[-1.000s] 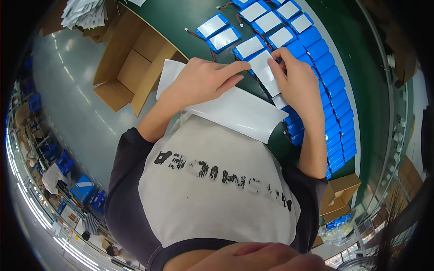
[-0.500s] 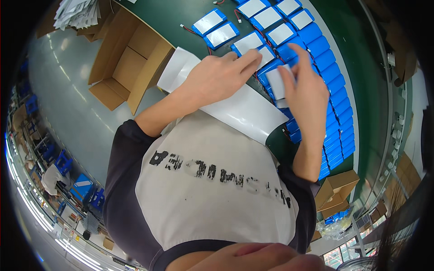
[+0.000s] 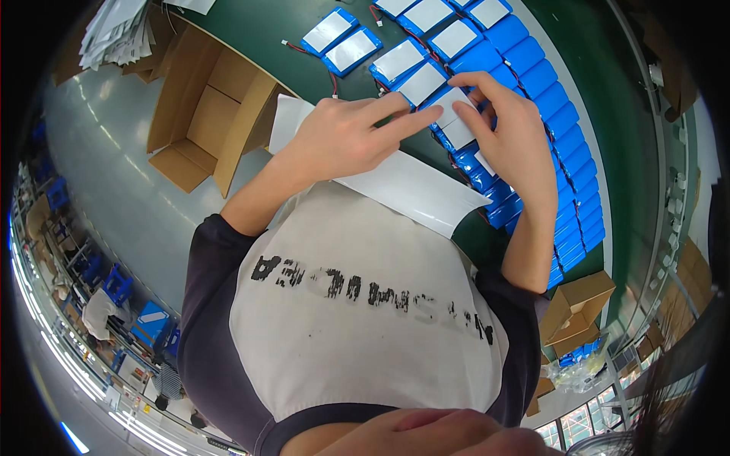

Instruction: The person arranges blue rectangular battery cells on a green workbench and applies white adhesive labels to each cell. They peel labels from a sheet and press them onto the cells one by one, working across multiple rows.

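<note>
My right hand [image 3: 519, 144] pinches a white rectangular label [image 3: 456, 131] at its edge, with thumb and index finger. The label lies over a blue battery pack in the near part of the rows. My left hand [image 3: 342, 135] has its fingers apart, and its index fingertip reaches to the label's left side. Beneath my left hand and forearm runs a glossy white sheet [image 3: 418, 191], its right end curling. Beside the label lies a battery pack with a white label on top [image 3: 423, 83]. Plain blue battery packs [image 3: 479, 62] continue beyond my right fingers.
Two labelled packs [image 3: 351, 50] with wires lie apart on the green table [image 3: 262, 30]. An open cardboard box [image 3: 205, 114] stands at the left, near stacked papers [image 3: 118, 34]. Another cardboard box [image 3: 576, 308] is at the lower right. Rows of blue packs fill the right side.
My right hand has brought the white label down flat over a battery pack. My left hand has shifted slightly left and down, its index finger now extended toward the label.
</note>
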A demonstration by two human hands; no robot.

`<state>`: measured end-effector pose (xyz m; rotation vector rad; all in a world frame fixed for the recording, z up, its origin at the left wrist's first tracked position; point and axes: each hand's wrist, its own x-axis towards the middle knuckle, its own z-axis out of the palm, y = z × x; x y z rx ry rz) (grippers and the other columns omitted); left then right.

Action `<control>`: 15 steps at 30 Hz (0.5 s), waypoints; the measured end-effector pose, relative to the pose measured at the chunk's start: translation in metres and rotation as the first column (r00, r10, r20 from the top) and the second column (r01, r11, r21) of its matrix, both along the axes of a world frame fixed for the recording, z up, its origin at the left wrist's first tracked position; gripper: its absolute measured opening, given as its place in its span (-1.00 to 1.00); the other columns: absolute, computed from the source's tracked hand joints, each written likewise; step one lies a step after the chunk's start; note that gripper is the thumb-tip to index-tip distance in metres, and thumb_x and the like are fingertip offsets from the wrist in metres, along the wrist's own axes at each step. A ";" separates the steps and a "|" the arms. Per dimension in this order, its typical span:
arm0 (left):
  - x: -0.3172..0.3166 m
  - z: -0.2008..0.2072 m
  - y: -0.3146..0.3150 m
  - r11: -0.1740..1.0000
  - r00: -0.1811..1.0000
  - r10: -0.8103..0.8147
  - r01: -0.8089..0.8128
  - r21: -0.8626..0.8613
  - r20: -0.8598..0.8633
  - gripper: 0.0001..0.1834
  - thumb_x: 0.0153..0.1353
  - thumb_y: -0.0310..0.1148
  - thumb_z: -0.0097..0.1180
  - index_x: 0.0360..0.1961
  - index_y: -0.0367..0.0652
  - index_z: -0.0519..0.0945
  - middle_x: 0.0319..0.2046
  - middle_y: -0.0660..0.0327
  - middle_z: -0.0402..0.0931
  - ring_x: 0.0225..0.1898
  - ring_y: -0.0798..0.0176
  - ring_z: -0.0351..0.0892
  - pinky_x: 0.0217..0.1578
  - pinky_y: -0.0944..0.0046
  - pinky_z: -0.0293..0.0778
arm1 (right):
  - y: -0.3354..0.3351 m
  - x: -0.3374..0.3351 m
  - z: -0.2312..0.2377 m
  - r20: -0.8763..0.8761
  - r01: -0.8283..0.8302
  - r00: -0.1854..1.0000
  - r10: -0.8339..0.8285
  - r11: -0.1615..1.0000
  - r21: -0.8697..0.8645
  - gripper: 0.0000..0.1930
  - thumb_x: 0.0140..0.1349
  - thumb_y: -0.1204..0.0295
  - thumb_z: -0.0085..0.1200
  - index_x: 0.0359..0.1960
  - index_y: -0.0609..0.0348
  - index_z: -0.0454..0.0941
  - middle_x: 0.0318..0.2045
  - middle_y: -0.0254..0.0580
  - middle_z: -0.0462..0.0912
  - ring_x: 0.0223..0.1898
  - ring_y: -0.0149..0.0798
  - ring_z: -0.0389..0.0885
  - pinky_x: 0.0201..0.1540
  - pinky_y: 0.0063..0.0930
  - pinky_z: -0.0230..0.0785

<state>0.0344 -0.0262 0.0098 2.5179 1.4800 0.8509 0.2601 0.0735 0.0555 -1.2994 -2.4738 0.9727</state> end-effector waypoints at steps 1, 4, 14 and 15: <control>0.003 0.000 0.001 1.000 1.000 -0.017 0.016 -0.019 -0.018 -0.38 0.06 -0.51 0.26 0.21 0.14 0.62 -0.26 0.40 0.51 -0.53 0.38 0.61 -0.62 0.37 0.48 | 0.001 0.000 -0.003 0.002 -0.016 1.000 0.016 1.000 0.013 -0.74 0.31 0.40 0.28 0.03 -0.05 0.69 -0.38 -0.21 0.67 -0.45 -0.29 0.57 -0.37 -0.44 0.42; 0.010 -0.004 0.005 0.997 0.994 -0.023 0.014 -0.081 -0.109 -0.43 0.11 -0.49 0.24 0.21 0.11 0.63 -0.29 0.36 0.48 -0.52 0.36 0.63 -0.61 0.34 0.49 | 0.001 0.000 -0.015 0.015 -0.020 1.000 0.018 0.992 0.125 -0.71 0.29 0.37 0.30 0.04 -0.08 0.68 -0.37 -0.22 0.72 -0.46 -0.29 0.61 -0.36 -0.44 0.45; 0.025 0.002 0.018 0.987 0.969 -0.083 0.047 -0.157 -0.233 -0.63 0.11 -0.48 0.25 -0.01 -0.03 0.59 0.14 0.40 0.60 -0.53 0.34 0.61 -0.61 0.34 0.48 | 0.019 0.013 0.039 -0.068 0.232 0.973 -0.222 0.910 0.344 -0.76 0.26 0.36 0.33 -0.05 -0.02 0.69 -0.40 -0.29 0.78 -0.35 -0.23 0.75 -0.38 -0.41 0.54; 0.026 0.000 0.018 0.986 0.974 -0.073 0.038 -0.165 -0.214 -0.65 0.10 -0.48 0.25 -0.04 -0.04 0.58 0.21 0.41 0.57 -0.54 0.34 0.62 -0.61 0.34 0.49 | 0.025 0.021 0.038 -0.094 0.203 0.978 -0.185 0.947 0.249 -0.66 0.27 0.42 0.26 0.10 -0.08 0.66 -0.29 -0.41 0.80 -0.33 -0.49 0.59 -0.33 -0.56 0.41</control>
